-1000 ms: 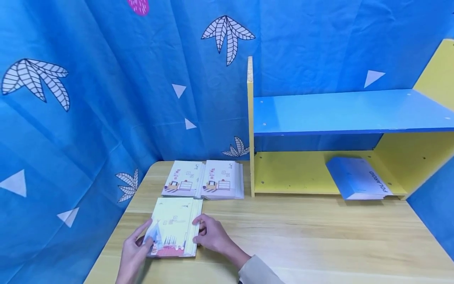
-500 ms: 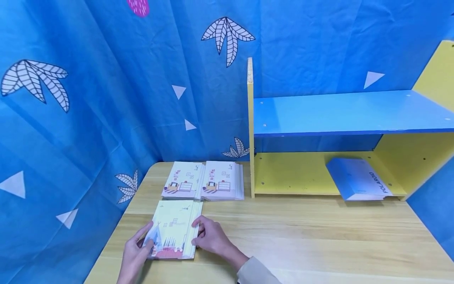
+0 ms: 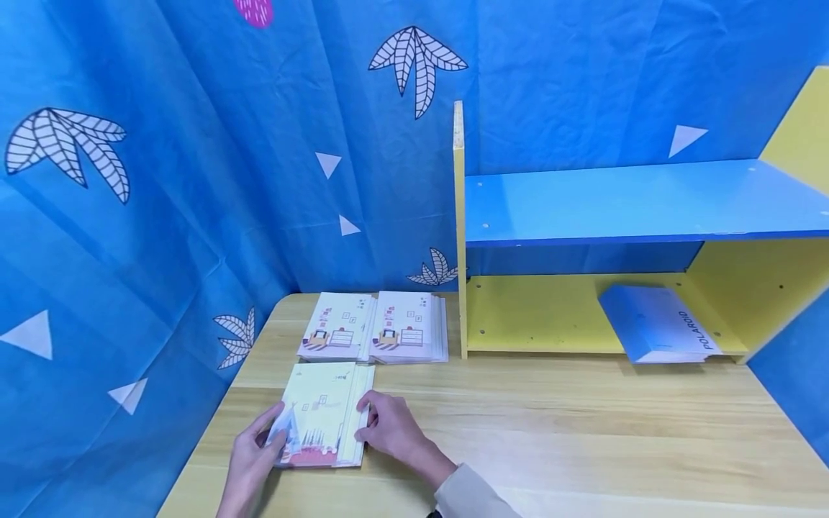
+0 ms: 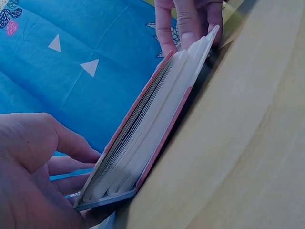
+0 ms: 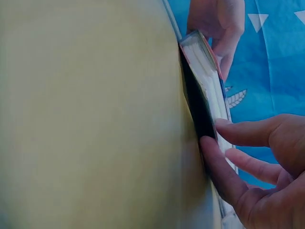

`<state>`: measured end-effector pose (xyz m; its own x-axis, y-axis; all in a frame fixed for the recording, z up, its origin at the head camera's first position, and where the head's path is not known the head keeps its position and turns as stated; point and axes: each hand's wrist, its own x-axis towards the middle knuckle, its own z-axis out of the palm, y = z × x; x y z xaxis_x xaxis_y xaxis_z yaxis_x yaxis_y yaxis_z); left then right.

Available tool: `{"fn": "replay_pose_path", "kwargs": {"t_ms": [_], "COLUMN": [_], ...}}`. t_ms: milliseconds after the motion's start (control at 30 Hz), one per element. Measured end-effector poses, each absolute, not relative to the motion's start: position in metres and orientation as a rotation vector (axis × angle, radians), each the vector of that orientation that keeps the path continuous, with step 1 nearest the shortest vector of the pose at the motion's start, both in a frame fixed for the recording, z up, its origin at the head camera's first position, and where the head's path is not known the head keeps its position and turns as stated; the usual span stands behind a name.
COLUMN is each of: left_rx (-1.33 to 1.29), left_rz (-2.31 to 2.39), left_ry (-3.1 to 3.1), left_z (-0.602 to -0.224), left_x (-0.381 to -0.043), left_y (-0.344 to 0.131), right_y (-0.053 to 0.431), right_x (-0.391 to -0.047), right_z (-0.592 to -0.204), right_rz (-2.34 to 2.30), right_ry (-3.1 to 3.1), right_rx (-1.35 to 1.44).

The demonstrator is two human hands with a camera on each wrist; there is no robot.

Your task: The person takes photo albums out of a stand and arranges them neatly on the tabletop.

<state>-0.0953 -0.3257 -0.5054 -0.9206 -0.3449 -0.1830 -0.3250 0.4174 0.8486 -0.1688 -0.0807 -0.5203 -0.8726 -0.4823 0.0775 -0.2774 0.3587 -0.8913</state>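
A thick photo album [image 3: 320, 403] with a pale illustrated cover lies near the front left of the wooden table. My left hand [image 3: 251, 455] grips its left side, the thumb on the cover and the other fingers below. On the opposite side, my right hand [image 3: 391, 428] pinches the open edge. In the left wrist view the album [image 4: 143, 129] is tilted in the picture, its white page edges showing between two covers with red borders. The right wrist view shows the right thumb [image 5: 245, 132] against the page edges and a finger at the dark back cover.
Two similar albums, a left one [image 3: 327, 338] and a right one [image 3: 403, 345], lie side by side just behind. At right stands a yellow shelf unit [image 3: 531, 313] with a blue board [image 3: 635, 205]. A blue album [image 3: 654, 324] marked POLAROID juts over its lower front edge.
Both hands keep their hold on the album, which stays in almost the same place. The whole head view has shifted slightly.
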Motion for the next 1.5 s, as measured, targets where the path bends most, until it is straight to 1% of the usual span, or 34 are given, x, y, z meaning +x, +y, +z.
{"fn": "replay_pose_path", "kwargs": {"t_ms": [367,600,733,933,1167,1500], "left_rx": [0.635,0.62,0.558,0.413,0.328,0.152], "left_rz": [-1.486,-1.489,-1.427,-1.321,-1.414,-1.515], "left_ry": [-2.676,-2.648,-2.63,-2.549,-2.439,-2.281], "left_z": [-0.507,-0.505,-0.499,-0.486,-0.474,-0.475], "left_x": [-0.1,-0.097,-0.097,-0.106,-0.113,-0.124], "left_y": [-0.324,-0.325,-0.322,-0.312,-0.292,-0.256], "right_y": [-0.078,-0.071,-0.065,-0.052,-0.034,-0.002], "right_x": [-0.173,-0.173,-0.173,-0.175,-0.18,-0.184], "right_z": [-0.515,-0.51,-0.508,-0.503,-0.495,-0.477], "right_rz": [-1.33,-1.354,-1.401,-1.408,-1.481,-1.618], "right_ry": [2.534,2.425,2.339,2.319,2.327,2.343], "right_rx": [-0.69,-0.711,-0.766,-0.851,-0.871,-0.873]}}
